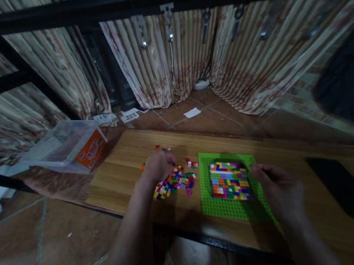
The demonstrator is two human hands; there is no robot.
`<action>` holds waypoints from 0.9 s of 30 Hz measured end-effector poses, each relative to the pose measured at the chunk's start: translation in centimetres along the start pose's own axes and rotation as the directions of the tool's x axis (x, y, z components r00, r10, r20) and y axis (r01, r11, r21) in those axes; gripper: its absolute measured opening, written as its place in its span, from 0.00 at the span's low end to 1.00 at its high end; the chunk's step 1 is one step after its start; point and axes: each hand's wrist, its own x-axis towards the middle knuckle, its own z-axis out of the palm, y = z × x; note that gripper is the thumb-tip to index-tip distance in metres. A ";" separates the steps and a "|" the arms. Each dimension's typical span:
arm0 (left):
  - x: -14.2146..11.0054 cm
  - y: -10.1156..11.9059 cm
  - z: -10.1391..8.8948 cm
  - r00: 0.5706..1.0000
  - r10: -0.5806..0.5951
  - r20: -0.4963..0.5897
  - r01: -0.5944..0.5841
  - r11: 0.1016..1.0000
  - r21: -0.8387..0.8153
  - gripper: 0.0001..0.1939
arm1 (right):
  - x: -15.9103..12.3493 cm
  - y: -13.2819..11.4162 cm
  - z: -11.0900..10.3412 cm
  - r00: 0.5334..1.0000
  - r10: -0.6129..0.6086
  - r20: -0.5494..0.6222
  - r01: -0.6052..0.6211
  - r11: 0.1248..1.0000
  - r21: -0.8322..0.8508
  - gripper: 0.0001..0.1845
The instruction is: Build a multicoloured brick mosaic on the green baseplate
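Observation:
A pile of small coloured toy bricks (178,179) lies on the wooden table (120,170). My left hand (159,166) is over the pile's far left part, its fingers curled downward; whatever they may hold is hidden. To the right of the pile lies a green studded baseplate (226,212). On it sits a roughly square block of many-coloured bricks (230,180), built up in rows. My right hand (278,186) hovers at the baseplate's right edge, thumb and fingertips pinched together near the block. Anything between those fingertips is too small to make out.
A clear plastic box (64,143) with an orange label stands on the floor beyond the table's left end. A flat black object (347,188) lies on the table at the right. Papers (192,112) are on the tiled floor before long striped curtains (151,66).

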 end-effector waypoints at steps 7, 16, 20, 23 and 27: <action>-0.7 0.2 -0.6 0.993 0.097 0.069 -0.085 0.984 -0.157 0.16 | -0.2 -0.5 -0.1 1.000 0.001 0.002 -0.001 0.999 -0.044 0.15; -1.9 2.7 -0.4 0.897 0.367 0.247 -0.251 0.882 -0.399 0.10 | 0.0 0.1 0.1 0.999 -0.043 0.016 0.043 0.999 -0.030 0.15; -3.0 4.1 -0.5 0.847 0.374 0.379 -0.308 0.925 -0.223 0.10 | 0.1 0.2 0.1 0.999 -0.049 0.019 0.050 0.998 -0.040 0.15; -3.4 4.3 -0.5 0.837 0.349 0.422 -0.336 0.936 -0.108 0.12 | 0.1 0.3 0.1 0.998 -0.058 0.032 0.058 0.998 -0.025 0.15; -3.5 4.2 -0.1 0.833 0.358 0.421 -0.366 0.928 -0.065 0.13 | 0.2 0.2 0.2 0.998 -0.048 0.039 0.049 0.998 -0.024 0.14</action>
